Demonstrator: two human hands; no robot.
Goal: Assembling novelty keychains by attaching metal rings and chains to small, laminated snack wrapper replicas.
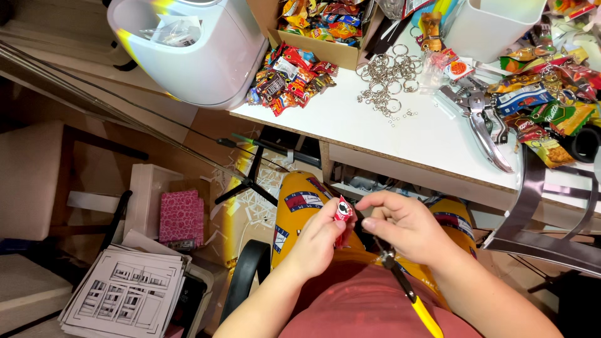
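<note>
Red packet [343,213], white desk [413,134], littered floor [250,200]

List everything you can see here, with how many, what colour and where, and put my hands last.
small packet: one, red, pinched in left hand
pliers: one, yellow handles, in right hand over lap
metal rings: many, silver, on table
snack packets: a pile, mixed colours, table's left edge
cardboard box: one, brown, holding more packets
punch tool: one, silver, on table
table: one, white
bin: one, white, left of table
printed sheets: a stack, black and white, floor
left hand: holds packet
right hand: holds pliers
</note>
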